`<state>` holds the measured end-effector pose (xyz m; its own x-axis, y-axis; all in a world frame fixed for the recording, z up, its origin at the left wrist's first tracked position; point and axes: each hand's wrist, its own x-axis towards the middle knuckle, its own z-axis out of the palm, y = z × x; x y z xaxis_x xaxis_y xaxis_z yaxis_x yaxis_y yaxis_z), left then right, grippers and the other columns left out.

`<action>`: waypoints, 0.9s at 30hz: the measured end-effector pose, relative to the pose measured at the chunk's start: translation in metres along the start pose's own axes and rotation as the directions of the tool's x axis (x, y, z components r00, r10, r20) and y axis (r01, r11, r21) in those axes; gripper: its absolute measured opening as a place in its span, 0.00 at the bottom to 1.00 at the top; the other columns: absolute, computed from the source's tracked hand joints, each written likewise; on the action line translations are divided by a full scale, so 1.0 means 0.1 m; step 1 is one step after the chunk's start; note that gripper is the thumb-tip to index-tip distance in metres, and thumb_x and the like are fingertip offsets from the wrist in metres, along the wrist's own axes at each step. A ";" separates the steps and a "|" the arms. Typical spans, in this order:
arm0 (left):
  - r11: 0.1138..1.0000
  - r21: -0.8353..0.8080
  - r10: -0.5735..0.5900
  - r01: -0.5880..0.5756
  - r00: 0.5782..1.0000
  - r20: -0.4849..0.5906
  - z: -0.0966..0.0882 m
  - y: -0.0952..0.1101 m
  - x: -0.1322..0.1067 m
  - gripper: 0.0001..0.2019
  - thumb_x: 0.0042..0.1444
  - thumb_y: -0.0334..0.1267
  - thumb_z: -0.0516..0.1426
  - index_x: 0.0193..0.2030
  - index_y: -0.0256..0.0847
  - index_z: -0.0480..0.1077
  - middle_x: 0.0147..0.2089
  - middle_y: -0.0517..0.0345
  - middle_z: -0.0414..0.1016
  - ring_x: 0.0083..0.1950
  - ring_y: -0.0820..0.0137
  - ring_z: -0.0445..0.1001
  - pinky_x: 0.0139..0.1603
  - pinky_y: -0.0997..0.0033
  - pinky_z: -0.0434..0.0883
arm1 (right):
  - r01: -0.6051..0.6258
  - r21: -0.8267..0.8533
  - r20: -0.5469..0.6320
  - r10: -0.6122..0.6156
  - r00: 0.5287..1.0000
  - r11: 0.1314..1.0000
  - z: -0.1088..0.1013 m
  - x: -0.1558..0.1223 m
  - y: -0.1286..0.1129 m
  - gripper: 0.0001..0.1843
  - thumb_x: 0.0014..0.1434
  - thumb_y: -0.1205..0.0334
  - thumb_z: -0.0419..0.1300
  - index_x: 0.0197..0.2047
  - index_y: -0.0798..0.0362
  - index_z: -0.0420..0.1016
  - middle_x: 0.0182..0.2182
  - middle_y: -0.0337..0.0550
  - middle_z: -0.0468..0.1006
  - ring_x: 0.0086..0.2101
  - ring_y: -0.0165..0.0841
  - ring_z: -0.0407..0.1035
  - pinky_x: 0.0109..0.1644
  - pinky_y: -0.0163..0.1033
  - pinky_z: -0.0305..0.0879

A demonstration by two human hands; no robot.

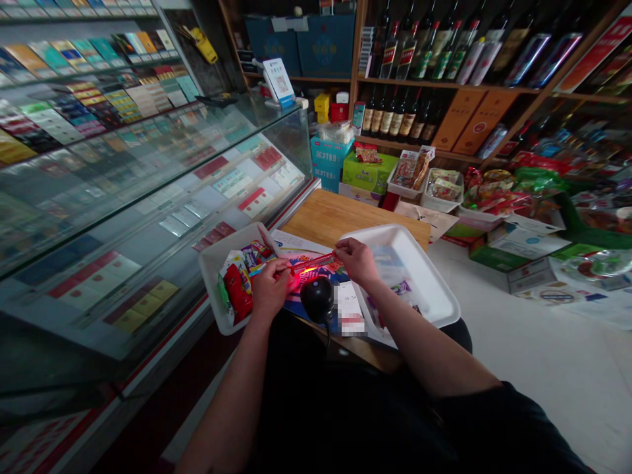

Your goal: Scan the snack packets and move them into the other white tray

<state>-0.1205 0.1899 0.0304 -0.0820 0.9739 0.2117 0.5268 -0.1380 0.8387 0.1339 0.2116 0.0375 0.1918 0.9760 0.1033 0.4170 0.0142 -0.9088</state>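
Two hands hold one slim red-and-gold packet (312, 264), the left hand (269, 288) pinched on its lower end and the right hand (356, 260) on its upper end, the hands apart. The packet sits just above a printed flyer (306, 297), in the red glow of a round black barcode scanner (316, 298) close beneath it. A flat, steady hold, with the fingers kept off the printed face, seems the best way to keep the packet in that light.

A white foam tray (210, 276) on the left holds a red snack bag (237, 291); another white foam tray (437, 289) on the right holds small wrapped items, hard to make out. Both rest on a wooden counter (336, 217), near a partly blurred white slip (349, 304). A glass display case (148, 197) of cigarette packs runs along the left, and wine bottles (399, 56) stand on shelves ahead.
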 end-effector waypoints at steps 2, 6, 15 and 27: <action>0.999 -0.022 -0.025 0.025 0.999 -0.037 -0.07 0.00 -0.03 0.15 0.58 0.41 0.59 0.50 0.41 0.77 0.45 0.54 0.83 0.45 0.64 0.81 0.49 0.65 0.76 | 0.022 -0.043 0.023 -0.021 1.000 0.999 0.03 -0.03 -0.08 0.08 0.58 0.62 0.63 0.41 0.50 0.81 0.33 0.37 0.84 0.34 0.32 0.77 0.41 0.35 0.68; 0.995 -0.074 -0.076 0.067 0.988 -0.131 -0.23 -0.07 -0.06 0.15 0.58 0.43 0.60 0.49 0.40 0.77 0.44 0.54 0.83 0.41 0.66 0.81 0.46 0.66 0.78 | 0.102 -0.065 0.096 -0.095 0.991 0.993 0.14 -0.12 -0.28 0.07 0.59 0.64 0.63 0.41 0.49 0.80 0.33 0.36 0.84 0.34 0.31 0.77 0.42 0.35 0.68; 0.971 -0.153 -0.222 0.182 0.925 -0.310 -0.61 -0.17 0.13 0.14 0.56 0.40 0.59 0.47 0.38 0.76 0.39 0.55 0.81 0.31 0.69 0.79 0.34 0.69 0.77 | 0.284 -0.074 0.243 -0.259 0.935 0.956 0.56 -0.52 -0.78 0.07 0.60 0.68 0.61 0.40 0.49 0.80 0.33 0.38 0.83 0.34 0.32 0.75 0.42 0.35 0.66; 0.978 -0.015 -0.198 0.207 0.909 -0.368 -0.81 -0.06 0.19 0.18 0.55 0.42 0.61 0.51 0.39 0.77 0.43 0.54 0.82 0.39 0.66 0.79 0.46 0.64 0.77 | 0.374 0.001 0.439 -0.336 0.833 0.927 0.93 -0.74 -1.01 0.09 0.61 0.70 0.60 0.44 0.52 0.79 0.37 0.43 0.82 0.37 0.34 0.74 0.44 0.35 0.66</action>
<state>-0.1939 0.1943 0.0697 -0.4897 0.8460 0.2109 0.4858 0.0639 0.8717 -0.0049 0.1579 0.0838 -0.3709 0.9036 0.2141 0.4576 0.3784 -0.8046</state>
